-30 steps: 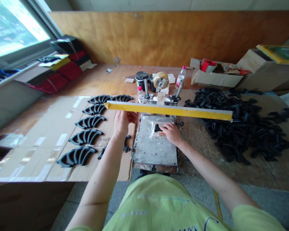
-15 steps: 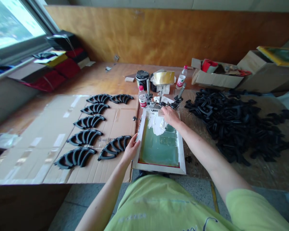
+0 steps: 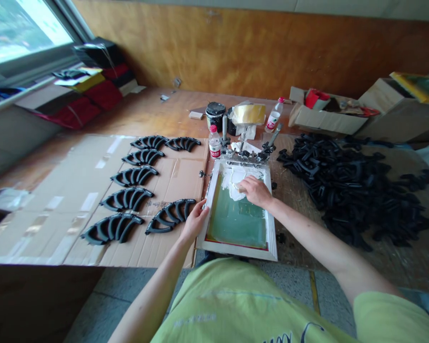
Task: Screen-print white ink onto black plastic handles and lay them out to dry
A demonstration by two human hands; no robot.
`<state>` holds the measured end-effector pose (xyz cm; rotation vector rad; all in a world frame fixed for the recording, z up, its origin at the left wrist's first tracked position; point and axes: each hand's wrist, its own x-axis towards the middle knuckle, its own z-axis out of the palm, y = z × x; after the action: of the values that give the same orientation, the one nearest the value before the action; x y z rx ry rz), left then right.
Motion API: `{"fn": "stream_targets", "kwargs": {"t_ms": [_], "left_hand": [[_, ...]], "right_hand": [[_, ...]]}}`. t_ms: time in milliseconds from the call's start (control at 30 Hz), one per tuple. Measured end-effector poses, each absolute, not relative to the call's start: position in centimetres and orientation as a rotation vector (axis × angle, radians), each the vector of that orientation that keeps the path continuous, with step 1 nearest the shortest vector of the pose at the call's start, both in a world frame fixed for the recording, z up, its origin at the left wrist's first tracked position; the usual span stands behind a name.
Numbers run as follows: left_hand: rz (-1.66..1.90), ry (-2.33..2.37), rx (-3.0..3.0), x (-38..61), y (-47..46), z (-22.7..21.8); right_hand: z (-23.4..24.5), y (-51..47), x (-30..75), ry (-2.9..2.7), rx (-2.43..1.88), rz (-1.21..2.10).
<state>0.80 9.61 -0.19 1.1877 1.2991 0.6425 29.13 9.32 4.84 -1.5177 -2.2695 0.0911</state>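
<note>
In front of me lies a screen-printing frame (image 3: pixel 272 238) with a pale border and green mesh (image 3: pixel 236 221). White ink (image 3: pixel 229 178) is spread thickly over the mesh's far part. My right hand (image 3: pixel 256 191) is closed on a small squeegee (image 3: pixel 240 188), mostly hidden by the fingers, at the near edge of the ink. With its fingers wrapped on the frame's left side, my left hand (image 3: pixel 198 216) grips the border. A metal hinge clamp (image 3: pixel 248 157) joins the frame's far end.
Curved black ribbed parts (image 3: pixel 127 198) lie in rows on cardboard (image 3: pixel 82 181) at left. A heap of black parts (image 3: pixel 346 176) covers the right side. Behind the clamp stand bottles (image 3: pixel 215 143), an ink tub (image 3: pixel 215 114) and a tape roll (image 3: pixel 249 114). An open box (image 3: pixel 325 116) sits farther right.
My right hand has moved from the frame's far end toward me, carrying the squeegee over the mesh. The left hand stays on the left border. The view has shifted slightly.
</note>
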Motion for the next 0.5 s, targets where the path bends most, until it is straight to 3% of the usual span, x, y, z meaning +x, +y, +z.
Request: {"fn": "stream_targets", "kwargs": {"t_ms": [133, 233, 500], "left_hand": [[0.652, 1.303, 1.154, 1.0, 9.5, 0.2], [0.636, 1.295, 1.106, 1.1, 9.3, 1.6], [0.713, 1.138, 1.072, 1.5, 10.9, 10.6]], "right_hand": [[3.7, 8.0, 29.0, -2.326, -1.378, 0.116], [4.8, 9.7, 29.4, -2.193, -1.5, 0.174], [10.5, 17.0, 35.8, -1.727, -2.06, 0.029]]}}
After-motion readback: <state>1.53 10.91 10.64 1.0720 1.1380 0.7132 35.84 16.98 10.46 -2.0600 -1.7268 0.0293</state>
